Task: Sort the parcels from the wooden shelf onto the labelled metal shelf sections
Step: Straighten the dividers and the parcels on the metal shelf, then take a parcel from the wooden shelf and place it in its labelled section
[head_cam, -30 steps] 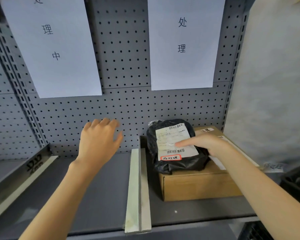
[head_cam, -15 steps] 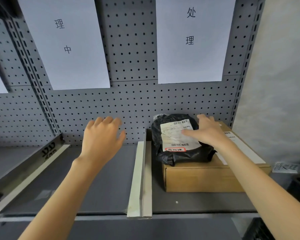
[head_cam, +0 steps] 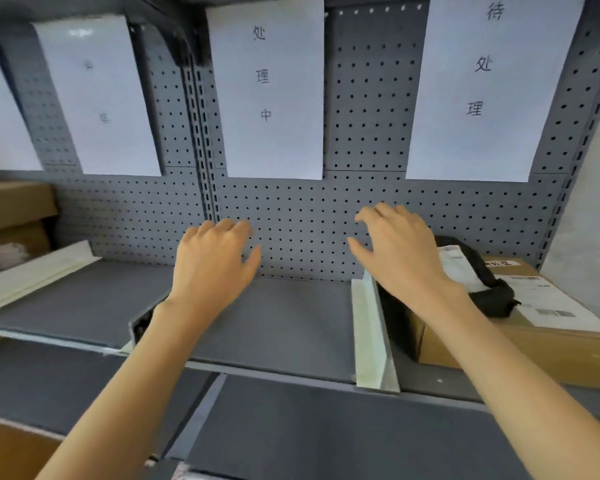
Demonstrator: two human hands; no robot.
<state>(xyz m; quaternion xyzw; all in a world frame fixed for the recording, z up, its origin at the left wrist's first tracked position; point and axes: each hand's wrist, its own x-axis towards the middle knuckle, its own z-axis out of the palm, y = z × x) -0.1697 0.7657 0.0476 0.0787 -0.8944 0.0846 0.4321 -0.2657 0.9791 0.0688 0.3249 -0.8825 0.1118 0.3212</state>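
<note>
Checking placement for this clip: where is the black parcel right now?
In the head view, the black parcel lies far right on the cardboard box, right of the white divider, partly behind the right hand.

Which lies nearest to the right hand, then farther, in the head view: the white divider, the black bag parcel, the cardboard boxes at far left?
From the right hand:
1. White divider, just below its wrist.
2. Black bag parcel, to its right, on a cardboard box.
3. Cardboard boxes, far left, beyond the left hand.

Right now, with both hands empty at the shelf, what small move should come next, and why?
Probably draw both hands back for another parcel: the left hand and right hand hold nothing, and the black bag already lies on the box.
</note>
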